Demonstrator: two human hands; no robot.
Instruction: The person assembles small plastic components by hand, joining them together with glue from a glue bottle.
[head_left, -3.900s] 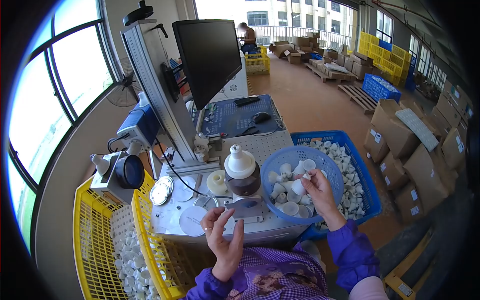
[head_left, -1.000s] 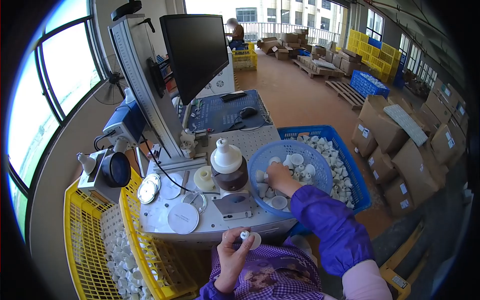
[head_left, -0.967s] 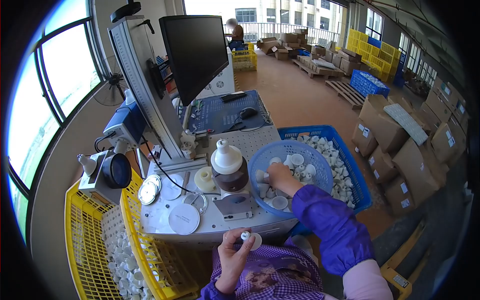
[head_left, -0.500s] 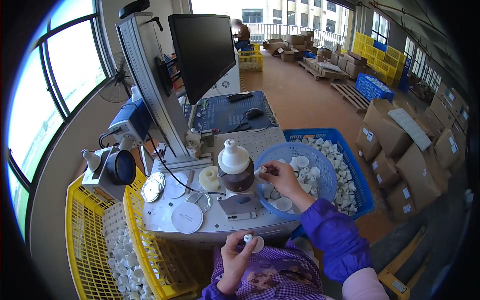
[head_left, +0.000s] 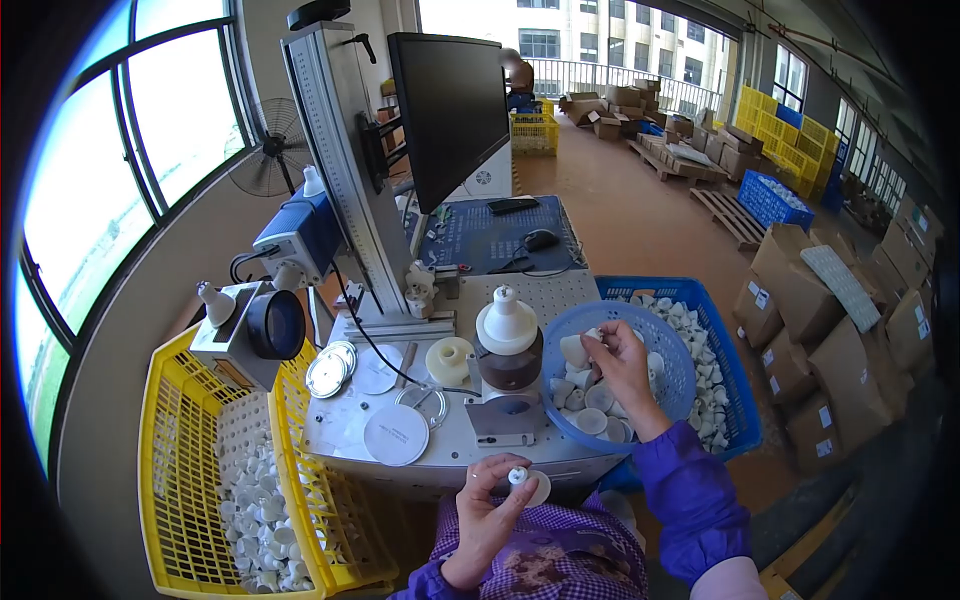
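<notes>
My left hand [head_left: 492, 508] pinches a white cone-shaped part [head_left: 538, 487] in front of the purple checked apron. Over the light-blue round basket [head_left: 684, 372], my right hand [head_left: 622, 372] has its fingers closed on another white part [head_left: 575, 350]. More white cup-like parts [head_left: 598, 398] lie in the basket beneath it. To the left of the basket, a white part [head_left: 506, 322] sits upright on the dark round fixture [head_left: 510, 370] of the bench.
A yellow crate [head_left: 290, 470] of white parts stands left, a blue crate [head_left: 745, 400] right. Above the bench [head_left: 350, 440] are a monitor [head_left: 450, 110] and a laser head [head_left: 275, 325]. Cartons [head_left: 790, 280] stand right; a person [head_left: 520, 80] sits far back.
The camera view has shifted, so the scene sits further right. My right hand has lifted a white part that now shows more clearly above the basket. My left hand still holds its part.
</notes>
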